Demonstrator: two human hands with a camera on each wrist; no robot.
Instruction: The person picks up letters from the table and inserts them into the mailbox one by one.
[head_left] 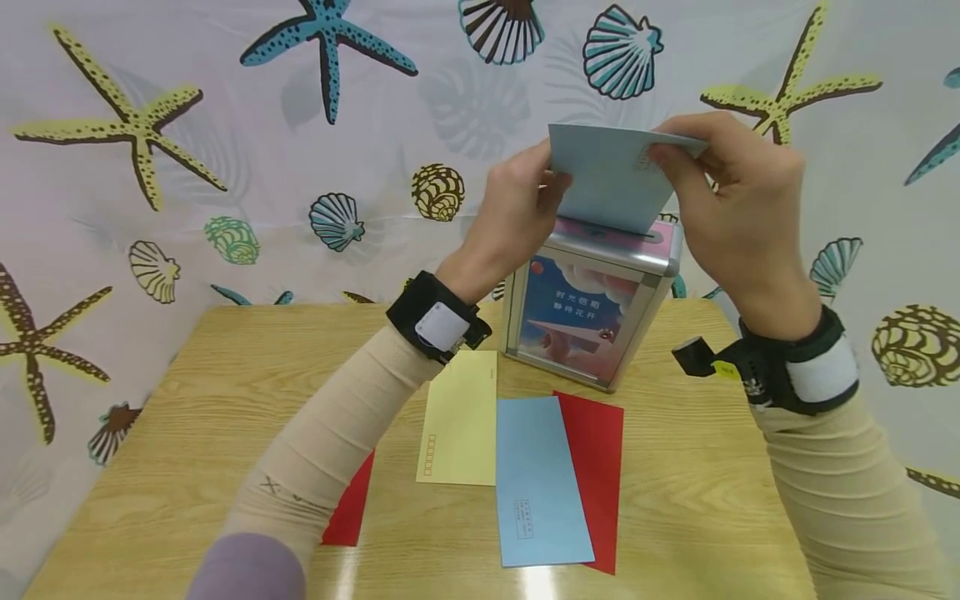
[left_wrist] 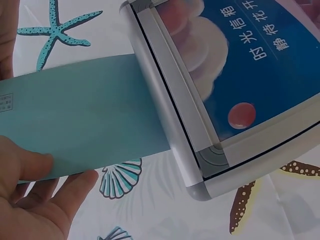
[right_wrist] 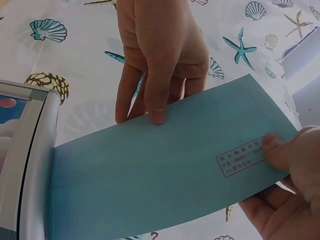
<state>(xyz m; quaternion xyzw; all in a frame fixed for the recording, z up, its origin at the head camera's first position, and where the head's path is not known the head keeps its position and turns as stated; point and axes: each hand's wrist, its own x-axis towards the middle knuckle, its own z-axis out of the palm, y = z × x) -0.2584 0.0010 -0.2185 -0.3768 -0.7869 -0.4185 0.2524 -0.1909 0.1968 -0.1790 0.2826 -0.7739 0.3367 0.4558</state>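
Note:
A light blue envelope (head_left: pixel 611 179) stands upright over the pink top of a silver-framed letter box (head_left: pixel 577 308), its lower edge at the slot. By its left edge my left hand (head_left: pixel 517 204) pinches the envelope between thumb and fingers. My right hand (head_left: pixel 738 196) pinches the upper right corner, the thumb beside a small printed box of text. In the right wrist view, the envelope (right_wrist: pixel 150 170) reaches the letter box's rim (right_wrist: pixel 40 165); how far it goes into the slot is hidden there.
On the wooden table (head_left: pixel 697 475) lie a yellow envelope (head_left: pixel 461 417), another blue envelope (head_left: pixel 540 483) overlapping a red envelope (head_left: pixel 600 475), and a red piece (head_left: pixel 352 508) partly behind my left forearm. A cloth (head_left: pixel 262 158) printed with shells and starfish hangs behind.

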